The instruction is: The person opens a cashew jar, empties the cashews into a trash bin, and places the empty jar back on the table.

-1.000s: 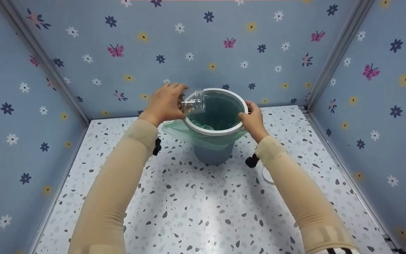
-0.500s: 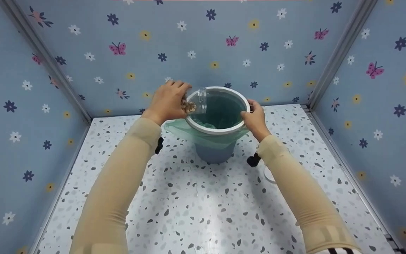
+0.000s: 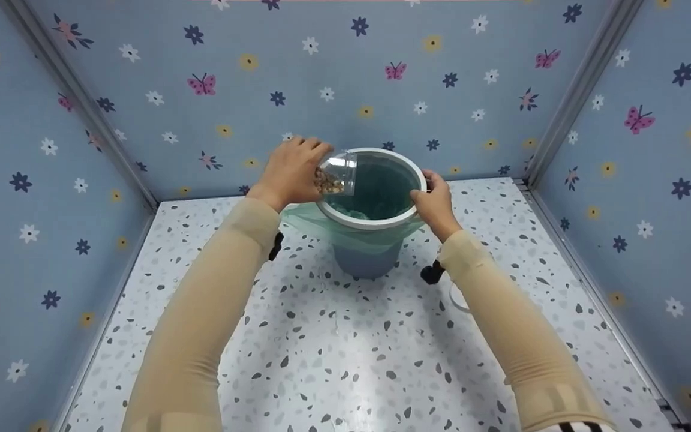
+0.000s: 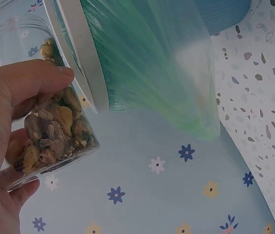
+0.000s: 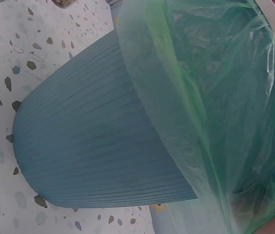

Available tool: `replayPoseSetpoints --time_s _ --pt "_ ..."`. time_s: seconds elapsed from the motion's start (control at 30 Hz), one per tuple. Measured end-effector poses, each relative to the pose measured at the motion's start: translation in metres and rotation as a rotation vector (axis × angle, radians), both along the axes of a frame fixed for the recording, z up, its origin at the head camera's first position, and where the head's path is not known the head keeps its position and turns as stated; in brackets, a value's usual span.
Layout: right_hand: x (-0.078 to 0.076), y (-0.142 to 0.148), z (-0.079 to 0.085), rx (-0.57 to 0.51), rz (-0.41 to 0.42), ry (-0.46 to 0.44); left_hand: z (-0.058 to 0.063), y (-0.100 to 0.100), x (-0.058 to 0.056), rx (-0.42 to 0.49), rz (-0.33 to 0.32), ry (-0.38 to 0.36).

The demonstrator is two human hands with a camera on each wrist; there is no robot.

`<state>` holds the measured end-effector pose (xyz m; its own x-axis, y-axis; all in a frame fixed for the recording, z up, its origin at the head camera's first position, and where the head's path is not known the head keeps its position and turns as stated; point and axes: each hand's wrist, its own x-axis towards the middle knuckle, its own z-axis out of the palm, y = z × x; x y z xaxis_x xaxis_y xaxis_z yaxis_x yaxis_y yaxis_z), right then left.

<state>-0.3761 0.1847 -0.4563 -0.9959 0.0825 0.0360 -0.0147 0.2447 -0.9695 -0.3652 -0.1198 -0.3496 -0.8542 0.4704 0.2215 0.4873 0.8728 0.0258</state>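
Observation:
My left hand grips a clear jar, tipped on its side over the left rim of a blue trash bin. Its mouth points right, into the bin. Brown and tan lumpy pieces lie inside the jar, toward its base; their kind is unclear. A green bag lines the bin and hangs over its outside below the white rim. On the right, my right hand holds that rim, thumb on the near side and fingers at the outer edge.
The bin stands on a white speckled surface close to the flowered back wall. Similar panels rise at left and right. A white ring-shaped thing lies partly hidden by my right forearm.
My left hand has moved slightly right, bringing the jar further over the bin. The pieces inside have shifted and show more plainly. My right hand stays on the rim.

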Motion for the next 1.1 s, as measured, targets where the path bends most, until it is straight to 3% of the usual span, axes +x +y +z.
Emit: replayPoseSetpoints --time_s 0.27,0.67,1.1 --pt "-0.003 0.0019 0.0002 -0.003 0.012 0.04 0.0038 0.0043 -0.0011 -0.083 -0.011 0.02" --pt "-0.0028 0.004 -0.0012 0.003 0.016 0.015 0.0054 0.0079 -0.0036 -0.147 -0.028 0.036" --pt "0.0005 0.0018 -0.0007 0.006 0.02 0.026 0.0023 0.0081 -0.0039 -0.119 -0.028 0.033"
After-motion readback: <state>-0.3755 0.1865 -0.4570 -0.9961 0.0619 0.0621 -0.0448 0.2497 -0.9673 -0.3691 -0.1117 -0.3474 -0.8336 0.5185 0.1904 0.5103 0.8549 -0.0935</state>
